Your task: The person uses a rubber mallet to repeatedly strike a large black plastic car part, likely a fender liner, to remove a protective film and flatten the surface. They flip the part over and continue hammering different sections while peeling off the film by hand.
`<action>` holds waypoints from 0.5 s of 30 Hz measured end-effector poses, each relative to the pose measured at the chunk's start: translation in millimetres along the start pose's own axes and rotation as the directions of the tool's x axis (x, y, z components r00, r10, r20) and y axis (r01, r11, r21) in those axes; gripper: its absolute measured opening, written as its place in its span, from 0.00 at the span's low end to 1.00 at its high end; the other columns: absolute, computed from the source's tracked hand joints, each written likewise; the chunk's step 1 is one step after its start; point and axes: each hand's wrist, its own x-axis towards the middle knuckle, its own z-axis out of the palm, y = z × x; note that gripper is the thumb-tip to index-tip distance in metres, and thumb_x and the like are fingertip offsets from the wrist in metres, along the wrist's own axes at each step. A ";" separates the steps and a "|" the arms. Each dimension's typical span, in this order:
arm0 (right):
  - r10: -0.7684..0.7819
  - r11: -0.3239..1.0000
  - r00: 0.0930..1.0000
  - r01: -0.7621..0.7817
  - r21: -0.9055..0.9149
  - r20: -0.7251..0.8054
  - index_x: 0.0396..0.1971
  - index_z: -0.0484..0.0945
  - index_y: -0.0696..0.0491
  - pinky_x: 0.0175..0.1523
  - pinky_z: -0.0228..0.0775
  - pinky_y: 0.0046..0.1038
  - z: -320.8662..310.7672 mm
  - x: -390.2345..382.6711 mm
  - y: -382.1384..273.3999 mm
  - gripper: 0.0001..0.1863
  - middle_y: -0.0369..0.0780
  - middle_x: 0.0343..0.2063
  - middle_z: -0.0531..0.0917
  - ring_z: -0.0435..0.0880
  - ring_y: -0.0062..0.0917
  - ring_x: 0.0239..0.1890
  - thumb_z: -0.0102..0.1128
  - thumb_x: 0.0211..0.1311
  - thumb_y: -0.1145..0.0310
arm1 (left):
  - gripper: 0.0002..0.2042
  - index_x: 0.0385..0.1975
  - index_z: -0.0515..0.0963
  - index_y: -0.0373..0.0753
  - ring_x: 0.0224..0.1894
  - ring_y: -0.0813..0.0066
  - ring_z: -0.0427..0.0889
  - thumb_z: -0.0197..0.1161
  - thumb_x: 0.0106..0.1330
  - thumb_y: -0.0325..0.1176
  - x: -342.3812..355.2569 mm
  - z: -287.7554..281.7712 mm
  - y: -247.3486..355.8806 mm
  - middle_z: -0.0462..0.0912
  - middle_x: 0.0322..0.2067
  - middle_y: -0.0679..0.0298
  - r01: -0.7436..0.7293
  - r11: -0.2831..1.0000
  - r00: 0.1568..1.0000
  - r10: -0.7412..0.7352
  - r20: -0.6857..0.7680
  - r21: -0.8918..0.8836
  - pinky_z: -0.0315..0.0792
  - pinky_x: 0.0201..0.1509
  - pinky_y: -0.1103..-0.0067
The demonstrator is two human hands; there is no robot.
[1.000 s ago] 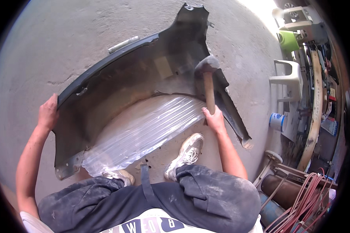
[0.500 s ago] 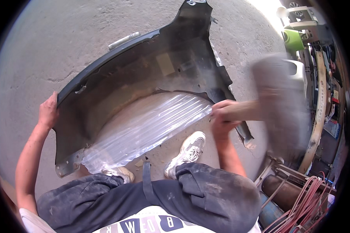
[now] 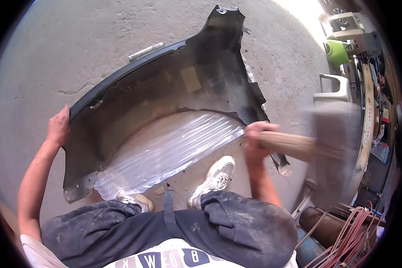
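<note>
A dark car fender [image 3: 165,91] lies with its inner side up on the concrete floor in front of me. My left hand [image 3: 59,127] is closed around the fender's left edge. My right hand [image 3: 259,138] grips the wooden handle of a large hammer [image 3: 337,154], its head smeared by motion. The hammer head is in the air to the right of the fender, apart from it. Clear ribbed plastic sheeting [image 3: 174,152] shows within the fender's wheel arch, reaching to my shoes.
A pale roll [image 3: 146,52] lies against the fender's far edge. To the right are a white stool [image 3: 335,91], a green bucket [image 3: 336,52], a long beam [image 3: 366,120], a gas cylinder [image 3: 318,222] and coiled red hose [image 3: 350,236]. My shoes [image 3: 214,181] stand close to the fender.
The hammer has shifted down and to the right, uncovering more of the white stool. My left hand stays on the fender, which sits slightly lower in the picture.
</note>
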 end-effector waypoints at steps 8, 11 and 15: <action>0.578 0.742 0.791 -0.409 -0.531 0.200 0.25 0.75 0.59 0.31 0.72 0.35 -0.8 12.2 5.2 0.09 0.50 0.19 0.79 0.81 0.41 0.23 0.61 0.50 0.68 | 0.27 0.53 0.64 0.30 0.42 0.51 0.79 0.60 0.48 0.21 4.5 -8.1 7.8 0.78 0.39 0.51 0.021 1.000 0.997 -0.020 0.079 -0.005 0.75 0.42 0.64; 0.375 0.909 0.926 -0.359 -0.209 0.037 0.22 0.74 0.60 0.30 0.69 0.26 -12.5 42.7 -31.6 0.08 0.35 0.16 0.75 0.73 0.17 0.22 0.66 0.49 0.76 | 0.28 0.54 0.64 0.30 0.42 0.52 0.79 0.59 0.49 0.22 -1.4 -2.3 -4.5 0.78 0.39 0.51 0.029 0.999 0.998 -0.031 0.048 0.045 0.75 0.42 0.64; 0.040 0.887 0.994 0.010 0.462 -0.099 0.29 0.69 0.55 0.24 0.66 0.24 13.1 25.7 -19.1 0.06 0.34 0.21 0.73 0.73 0.19 0.20 0.56 0.53 0.81 | 0.29 0.55 0.64 0.28 0.44 0.54 0.79 0.59 0.49 0.22 -2.1 -7.7 1.8 0.77 0.42 0.51 0.082 0.996 0.990 -0.083 0.115 0.020 0.75 0.45 0.66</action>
